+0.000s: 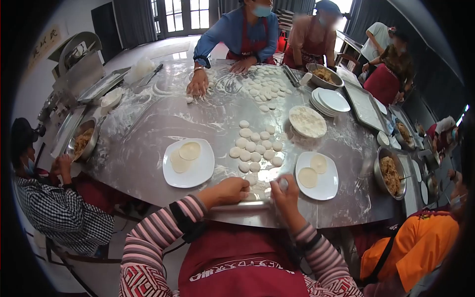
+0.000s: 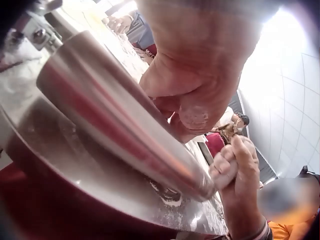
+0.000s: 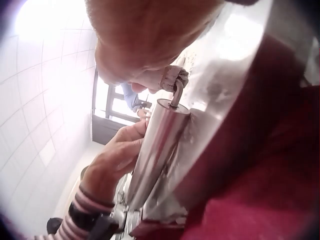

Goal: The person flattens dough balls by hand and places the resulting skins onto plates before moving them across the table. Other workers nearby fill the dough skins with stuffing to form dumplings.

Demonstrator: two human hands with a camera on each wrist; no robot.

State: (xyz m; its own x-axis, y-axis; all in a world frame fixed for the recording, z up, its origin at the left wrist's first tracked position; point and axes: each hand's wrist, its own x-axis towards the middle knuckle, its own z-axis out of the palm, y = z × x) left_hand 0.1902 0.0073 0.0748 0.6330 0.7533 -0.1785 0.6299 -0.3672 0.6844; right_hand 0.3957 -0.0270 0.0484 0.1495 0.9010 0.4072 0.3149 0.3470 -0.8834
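Observation:
A steel roller (image 1: 236,206) lies along the near table edge, with a bent rod handle (image 3: 177,92) at its right end. My right hand (image 1: 287,194) grips that handle, fingers curled round its pale, floury grip. My left hand (image 1: 226,191) is at the far side of the roller, with curled fingers close to its surface; in the left wrist view the roller (image 2: 120,112) partly hides the fingertips, and I cannot tell whether they pinch anything. Just beyond the hands, several flattened dough rounds (image 1: 251,147) sit on the floury tabletop.
On the steel table (image 1: 148,119), white plates with dough wrappers stand at left (image 1: 170,179) and right (image 1: 330,190). A flour bowl (image 1: 308,122), stacked plates (image 1: 330,101) and filling bowls (image 1: 391,173) are at right. A person across (image 1: 237,29) handles dough; others sit at both sides.

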